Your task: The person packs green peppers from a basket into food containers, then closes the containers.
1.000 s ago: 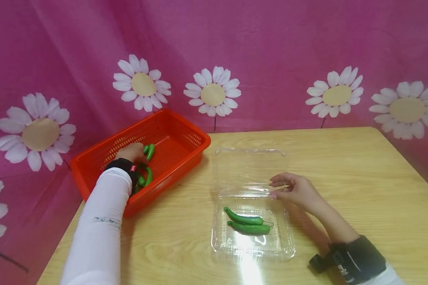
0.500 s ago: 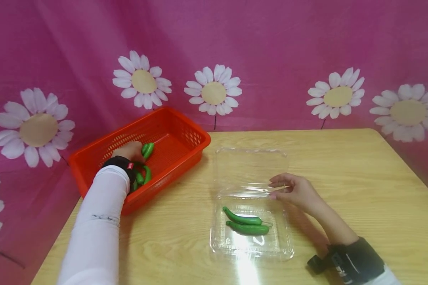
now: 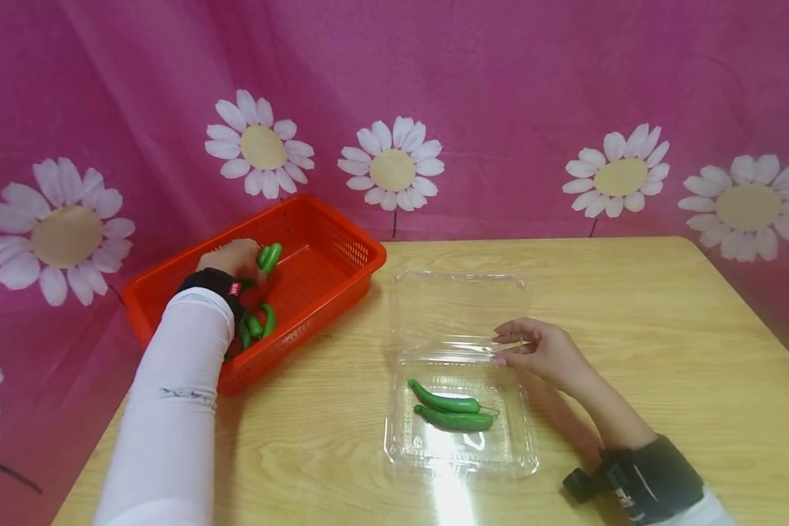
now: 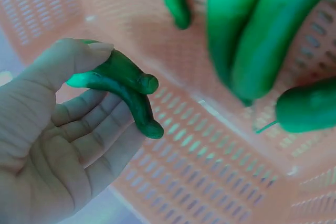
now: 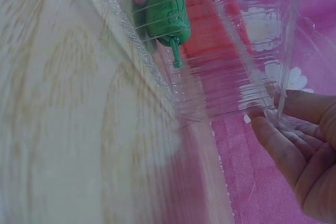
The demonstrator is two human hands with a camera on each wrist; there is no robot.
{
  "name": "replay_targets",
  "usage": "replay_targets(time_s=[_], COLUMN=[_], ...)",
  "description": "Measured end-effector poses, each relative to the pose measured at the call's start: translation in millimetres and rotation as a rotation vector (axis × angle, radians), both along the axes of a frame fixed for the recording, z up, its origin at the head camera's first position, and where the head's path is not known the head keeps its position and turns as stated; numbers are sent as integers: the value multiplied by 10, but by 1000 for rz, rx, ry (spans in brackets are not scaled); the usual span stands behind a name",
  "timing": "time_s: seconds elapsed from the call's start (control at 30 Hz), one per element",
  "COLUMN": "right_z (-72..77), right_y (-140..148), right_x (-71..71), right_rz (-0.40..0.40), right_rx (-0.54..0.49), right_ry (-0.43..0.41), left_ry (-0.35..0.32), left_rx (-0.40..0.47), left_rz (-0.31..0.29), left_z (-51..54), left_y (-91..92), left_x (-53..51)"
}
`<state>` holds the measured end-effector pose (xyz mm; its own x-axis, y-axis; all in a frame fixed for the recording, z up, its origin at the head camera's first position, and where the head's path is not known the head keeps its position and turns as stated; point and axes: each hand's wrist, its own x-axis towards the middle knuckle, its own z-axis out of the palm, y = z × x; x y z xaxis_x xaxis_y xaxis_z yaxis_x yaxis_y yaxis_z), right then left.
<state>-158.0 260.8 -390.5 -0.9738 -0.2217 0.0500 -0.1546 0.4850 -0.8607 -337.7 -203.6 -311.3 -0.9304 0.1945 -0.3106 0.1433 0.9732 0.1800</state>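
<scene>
Inside the red basket [image 3: 322,307], my left hand [image 3: 233,259] pinches two green peppers [image 3: 270,257] between thumb and fingers; the left wrist view shows both peppers [image 4: 123,74] side by side in the hand [image 4: 63,145]. Several other peppers [image 3: 255,325] lie below it in the basket. An unfolded clear plastic box [image 3: 394,438] lies on the table, with two green peppers [image 3: 454,420] side by side in its near half. My right hand [image 3: 546,354] pinches the box's right edge at the hinge, also visible in the right wrist view, where the hand [image 5: 310,150] holds the clear plastic.
The wooden table [image 3: 664,329] reaches back to a pink cloth [image 3: 500,88] with white flowers. The red basket stands at the back left, its long side slanting, close to the cloth.
My left hand has risen slightly toward the back left of the basket with the two peppers, uncovering more of those below. My right hand stays at the box's hinge.
</scene>
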Motion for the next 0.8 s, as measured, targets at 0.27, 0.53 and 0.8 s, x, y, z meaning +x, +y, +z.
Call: replay_targets(time_s=[0.27,0.53,0.8], right_z=[-13,-20,22], right_y=[-18,-35,-47], right_x=[14,-13,10], right_rz=[11,20,12], right_rx=[-5,0,32], right_ry=[-19,1,8], left_ry=[-1,63,109], left_rx=[6,-9,43], left_rz=[-28,-169,-272], left_z=[255,422,577], left_y=[11,139,409], left_x=[50,84,344])
